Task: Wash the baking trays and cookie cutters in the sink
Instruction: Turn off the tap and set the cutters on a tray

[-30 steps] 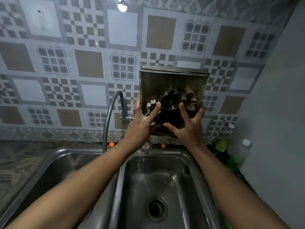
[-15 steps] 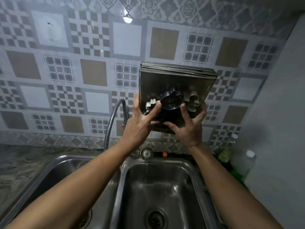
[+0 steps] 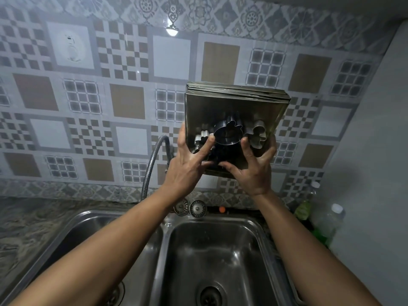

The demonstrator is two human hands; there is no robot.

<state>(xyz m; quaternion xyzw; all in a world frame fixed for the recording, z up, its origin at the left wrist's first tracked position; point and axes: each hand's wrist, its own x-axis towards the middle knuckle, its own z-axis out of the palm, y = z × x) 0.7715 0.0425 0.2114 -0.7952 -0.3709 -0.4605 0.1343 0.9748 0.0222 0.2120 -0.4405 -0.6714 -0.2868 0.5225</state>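
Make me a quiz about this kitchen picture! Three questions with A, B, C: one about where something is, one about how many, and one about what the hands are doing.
1. Where are the cookie cutters?
A in the sink
B on the stack of baking trays
C on the counter

2. How many basins has the sink?
A one
B two
C three

3. How is the stack of baking trays held?
A by both hands
B by one hand only
C it lies in the sink

Answers:
1 B, they sit in the top tray.
2 B, two show side by side.
3 A, the left hand and right hand grip its lower end above the sink.
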